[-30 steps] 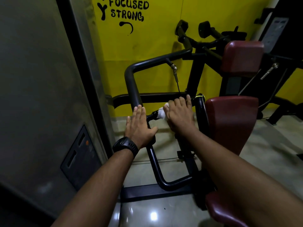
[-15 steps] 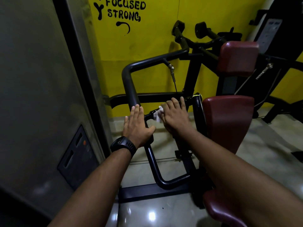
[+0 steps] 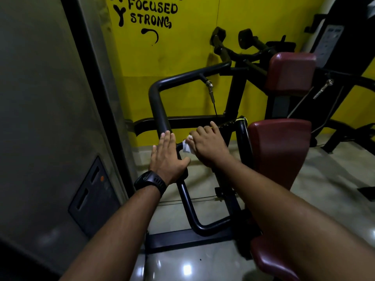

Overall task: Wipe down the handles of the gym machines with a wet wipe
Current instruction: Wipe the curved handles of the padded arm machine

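Note:
A black tubular lever arm [image 3: 158,106] of a gym machine runs down the middle of the view. A short black handle [image 3: 180,146] sticks out sideways from it. My left hand [image 3: 167,157], with a black watch on its wrist, lies flat against the arm with straight fingers. My right hand [image 3: 209,146] grips the handle, its fingers curled over a white wet wipe [image 3: 187,146] that shows at the hand's left edge. The part of the handle under my right hand is hidden.
A grey metal shroud [image 3: 50,118] stands close on the left. Maroon pads [image 3: 280,153] sit right of the handle. The yellow wall [image 3: 192,37] carries black lettering. More black machine frames [image 3: 345,128] crowd the right. Shiny floor [image 3: 182,264] lies below.
My right hand with the wipe has slid left along the handle toward my left hand. My left hand has stayed on the arm.

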`<act>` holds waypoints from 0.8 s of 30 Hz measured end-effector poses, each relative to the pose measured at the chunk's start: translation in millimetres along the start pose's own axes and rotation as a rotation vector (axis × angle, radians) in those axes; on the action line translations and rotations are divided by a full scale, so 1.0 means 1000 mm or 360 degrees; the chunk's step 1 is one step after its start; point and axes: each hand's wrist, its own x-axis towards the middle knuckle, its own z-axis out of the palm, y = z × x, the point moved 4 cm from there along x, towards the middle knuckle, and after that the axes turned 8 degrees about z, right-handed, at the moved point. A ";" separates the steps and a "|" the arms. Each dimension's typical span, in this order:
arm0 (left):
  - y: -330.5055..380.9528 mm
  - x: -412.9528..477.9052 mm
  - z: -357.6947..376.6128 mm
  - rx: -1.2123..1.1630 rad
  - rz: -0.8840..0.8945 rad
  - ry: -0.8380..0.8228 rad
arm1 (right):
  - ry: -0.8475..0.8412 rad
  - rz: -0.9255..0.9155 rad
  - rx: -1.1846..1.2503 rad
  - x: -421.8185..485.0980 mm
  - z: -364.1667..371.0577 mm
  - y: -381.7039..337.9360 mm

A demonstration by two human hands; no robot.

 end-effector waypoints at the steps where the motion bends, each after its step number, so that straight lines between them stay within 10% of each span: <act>1: 0.000 0.000 0.000 0.0006 0.0004 -0.0002 | 0.0023 -0.0035 -0.0001 -0.004 0.004 0.002; 24: 0.002 -0.003 -0.001 -0.0040 -0.0008 0.0008 | 0.0023 0.0178 0.0018 -0.026 0.009 0.003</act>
